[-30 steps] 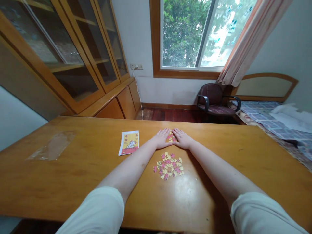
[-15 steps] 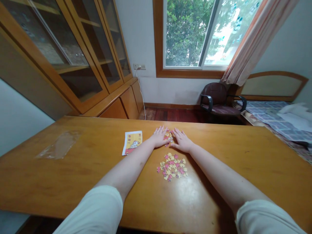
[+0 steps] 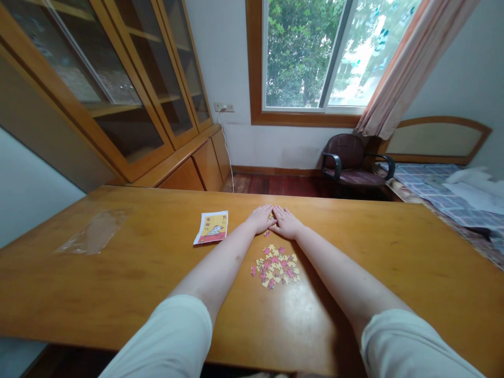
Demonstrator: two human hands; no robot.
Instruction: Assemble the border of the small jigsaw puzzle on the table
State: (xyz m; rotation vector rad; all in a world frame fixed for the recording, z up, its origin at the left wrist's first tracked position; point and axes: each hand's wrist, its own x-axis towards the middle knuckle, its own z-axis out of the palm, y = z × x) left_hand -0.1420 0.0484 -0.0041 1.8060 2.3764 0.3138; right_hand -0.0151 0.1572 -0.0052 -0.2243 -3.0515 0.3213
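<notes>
Near the far edge of the table, my left hand [image 3: 259,219] and my right hand [image 3: 286,222] lie palm down with fingers stretched out, their tips meeting. Between and under them is a heap of small jigsaw pieces [image 3: 271,216], mostly covered by the hands. Closer to me, a loose spread of yellow and pink jigsaw pieces [image 3: 275,266] lies flat on the table. Left of my left hand is a picture card [image 3: 211,228] with a white cartoon animal on yellow and pink.
A clear plastic bag [image 3: 94,232] lies at the left of the wooden table [image 3: 394,252]. Past the table stand a glass-doored cabinet [image 3: 185,149], an armchair [image 3: 348,160] and a bed [image 3: 429,181] at the right.
Both hands have come together from either side, narrowing the gap and covering more of the far heap. The nearer spread of pieces lies as before.
</notes>
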